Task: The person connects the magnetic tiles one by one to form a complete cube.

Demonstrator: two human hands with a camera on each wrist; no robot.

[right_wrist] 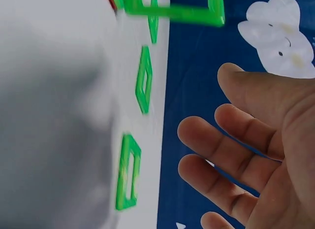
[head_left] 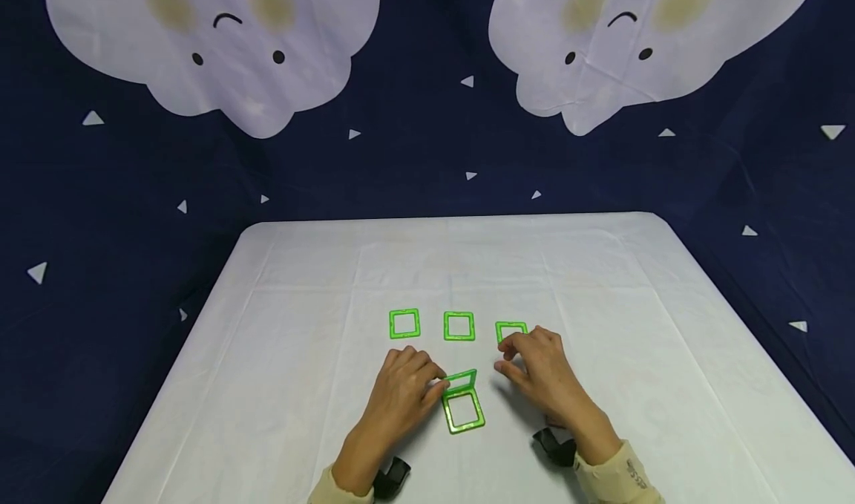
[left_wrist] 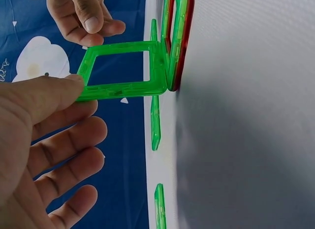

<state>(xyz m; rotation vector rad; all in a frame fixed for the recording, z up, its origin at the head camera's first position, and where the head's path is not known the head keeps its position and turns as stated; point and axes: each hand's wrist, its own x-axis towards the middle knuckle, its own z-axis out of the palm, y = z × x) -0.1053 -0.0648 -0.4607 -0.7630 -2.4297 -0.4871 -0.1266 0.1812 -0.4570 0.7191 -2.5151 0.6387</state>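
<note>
My left hand (head_left: 405,389) pinches the outer edge of a green square magnetic tile (left_wrist: 157,71) between thumb and index finger, its other fingers loosely spread. This tile stands up along the far edge of a second green square tile (head_left: 447,413), which lies flat; the left wrist view shows a red layer (left_wrist: 186,47) on the flat tile's table side. My right hand (head_left: 544,370) hovers to the right of the pair with nothing in its loosely bent fingers. From the head view it partly covers the rightmost loose green tile (head_left: 511,325).
Two more green square tiles, one at the left (head_left: 404,312) and one in the middle (head_left: 459,314), lie flat in a row with the rightmost one, beyond the hands. A white cloth covers the table (head_left: 300,303). Behind it hangs a dark blue cloth (head_left: 414,177) with clouds.
</note>
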